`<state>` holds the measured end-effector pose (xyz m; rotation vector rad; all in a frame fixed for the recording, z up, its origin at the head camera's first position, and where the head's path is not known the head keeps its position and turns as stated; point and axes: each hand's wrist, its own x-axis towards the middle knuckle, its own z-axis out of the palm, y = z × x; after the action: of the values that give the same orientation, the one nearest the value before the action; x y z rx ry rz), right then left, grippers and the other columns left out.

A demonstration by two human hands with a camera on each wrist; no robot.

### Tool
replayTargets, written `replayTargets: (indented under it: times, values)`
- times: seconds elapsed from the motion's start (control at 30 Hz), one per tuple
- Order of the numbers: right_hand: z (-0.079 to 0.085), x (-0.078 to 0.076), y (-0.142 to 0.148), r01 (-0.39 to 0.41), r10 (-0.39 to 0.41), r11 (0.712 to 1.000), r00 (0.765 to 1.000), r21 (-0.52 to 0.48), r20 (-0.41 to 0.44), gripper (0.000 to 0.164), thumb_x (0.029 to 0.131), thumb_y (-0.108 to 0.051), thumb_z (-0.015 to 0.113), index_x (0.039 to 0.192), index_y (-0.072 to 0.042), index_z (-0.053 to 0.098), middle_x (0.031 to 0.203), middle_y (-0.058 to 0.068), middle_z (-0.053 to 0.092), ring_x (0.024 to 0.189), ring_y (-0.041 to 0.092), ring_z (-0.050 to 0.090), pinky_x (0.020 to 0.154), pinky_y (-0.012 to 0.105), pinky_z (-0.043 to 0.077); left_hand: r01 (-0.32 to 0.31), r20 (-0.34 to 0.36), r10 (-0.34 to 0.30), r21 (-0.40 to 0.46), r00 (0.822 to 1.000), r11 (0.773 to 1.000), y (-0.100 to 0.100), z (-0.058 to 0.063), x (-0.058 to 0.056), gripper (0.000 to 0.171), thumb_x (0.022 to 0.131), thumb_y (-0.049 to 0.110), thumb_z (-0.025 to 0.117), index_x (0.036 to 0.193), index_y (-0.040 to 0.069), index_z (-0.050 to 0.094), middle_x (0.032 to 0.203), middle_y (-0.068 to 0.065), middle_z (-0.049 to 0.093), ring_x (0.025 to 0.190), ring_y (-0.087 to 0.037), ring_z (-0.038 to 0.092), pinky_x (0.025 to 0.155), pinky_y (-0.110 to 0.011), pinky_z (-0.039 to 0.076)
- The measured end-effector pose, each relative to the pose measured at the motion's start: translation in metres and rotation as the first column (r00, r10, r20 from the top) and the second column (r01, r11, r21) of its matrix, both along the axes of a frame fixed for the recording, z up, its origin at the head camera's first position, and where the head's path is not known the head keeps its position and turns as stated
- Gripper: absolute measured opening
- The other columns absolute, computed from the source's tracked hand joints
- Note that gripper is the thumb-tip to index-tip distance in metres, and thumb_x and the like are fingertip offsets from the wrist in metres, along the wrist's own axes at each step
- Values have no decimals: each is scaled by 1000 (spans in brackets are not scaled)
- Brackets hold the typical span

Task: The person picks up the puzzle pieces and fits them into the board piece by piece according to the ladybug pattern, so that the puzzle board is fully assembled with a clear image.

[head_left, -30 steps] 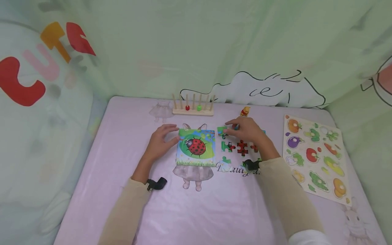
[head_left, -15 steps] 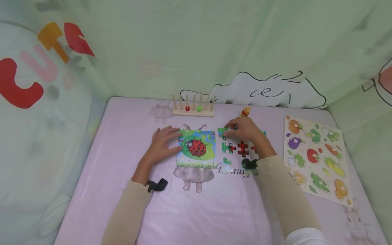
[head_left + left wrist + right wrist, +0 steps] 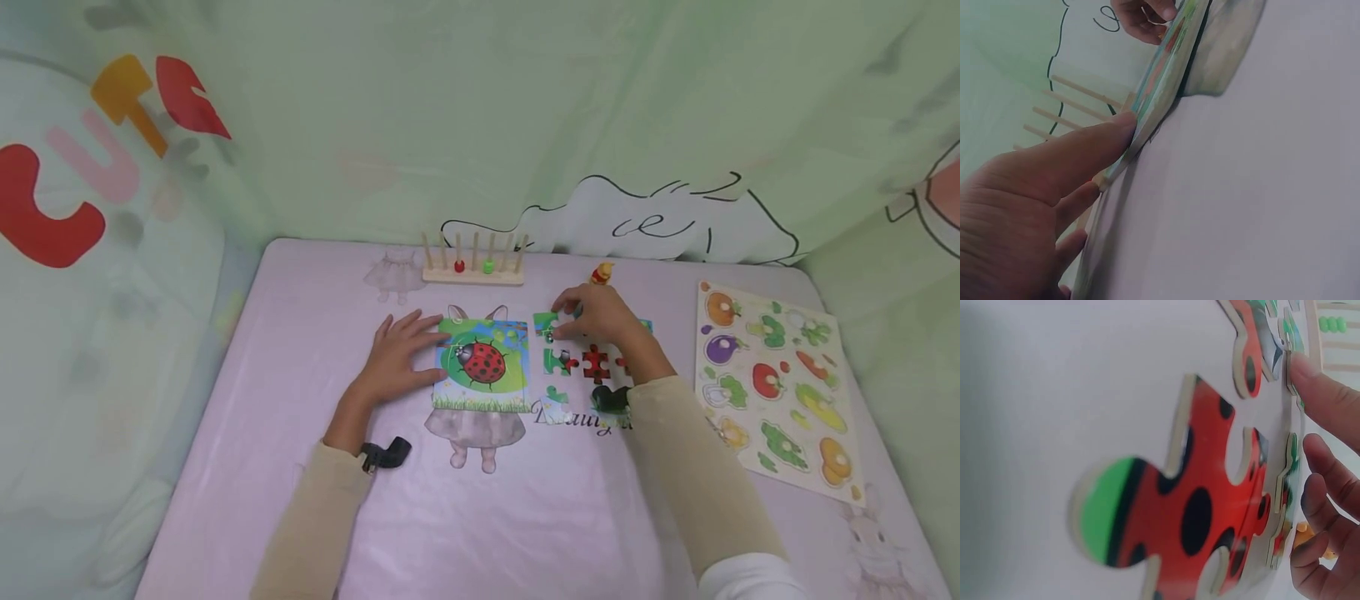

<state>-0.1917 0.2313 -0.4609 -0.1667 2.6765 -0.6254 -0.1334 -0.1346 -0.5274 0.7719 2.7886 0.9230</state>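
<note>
Head view: the left hand [image 3: 397, 358], fingers spread wide, touches the ladybug board's [image 3: 483, 367] left edge; the right hand's [image 3: 603, 317] narrow grip straddles 1 green corner piece [image 3: 542, 320] just beside it.

Left wrist: thumb against board.

Right wrist: pinched or merely touched, I cannot tell; careless lifting could nudge the close-lying neighbour piece [image 3: 1249, 344].

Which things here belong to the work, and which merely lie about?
Seemingly in use:
square board with red ladybird
flat red and green jigsaw pieces

Just lying about:
pale wooden peg rack
small yellow-and-red figurine
cream vegetable-picture board
</note>
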Motion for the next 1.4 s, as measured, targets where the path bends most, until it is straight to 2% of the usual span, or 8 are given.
replayTargets:
  times: [0.27,0.5,0.63,0.77,1.0,1.23,1.4]
  values:
    - [-2,-3,1,-8,8,1000,1000,-17,16,39,84,-26,86,117,-13,71,114,11,63,103,29,52,86,42,49,-7,8,7,-14,1000,1000,1,2,-1,65,84,54,76,141,27,62,161,1,44,157,-28,22,126,-60,1]
    - [4,0,-1,-4,4,1000,1000,-14,4,38,83,-22,86,113,-9,66,116,13,62,103,30,52,88,43,49,3,-5,-3,-6,1000,1000,3,4,-1,65,84,53,76,141,24,63,160,-1,44,157,-30,23,125,-61,1]
    - [6,1,0,3,-3,1000,1000,-31,8,36,85,-23,85,110,-10,63,113,12,62,99,30,52,81,40,48,2,-14,-2,3,1000,1000,4,4,-2,60,87,51,75,139,23,64,159,-1,46,156,-30,24,125,-61,2]
    - [5,1,2,7,-6,998,1000,-68,15,27,89,-25,81,105,-12,62,105,10,62,94,28,53,75,37,46,1,-16,-1,6,1000,1000,3,2,-3,58,88,50,74,138,22,65,159,-1,47,156,-31,25,125,-62,3]
    - [1,1,8,-7,8,991,1000,-133,7,20,93,-24,77,102,-13,63,97,9,61,91,27,53,74,36,44,3,-13,-3,-12,1000,1000,3,0,-4,58,90,49,72,140,22,64,159,0,46,156,-30,25,125,-61,3]
    - [3,6,4,52,-48,973,999,-224,21,17,98,-24,71,109,-13,64,105,9,61,98,27,54,80,37,46,-2,-22,2,4,1000,1000,1,1,-2,57,89,48,73,139,21,64,158,-1,47,156,-31,26,125,-62,4]
    - [5,12,0,116,-110,949,993,-293,37,18,99,-24,68,113,-12,64,107,10,61,98,28,55,78,36,47,-3,-19,3,14,1000,1000,0,1,0,58,88,47,75,139,21,65,158,-2,48,156,-31,26,124,-63,4]
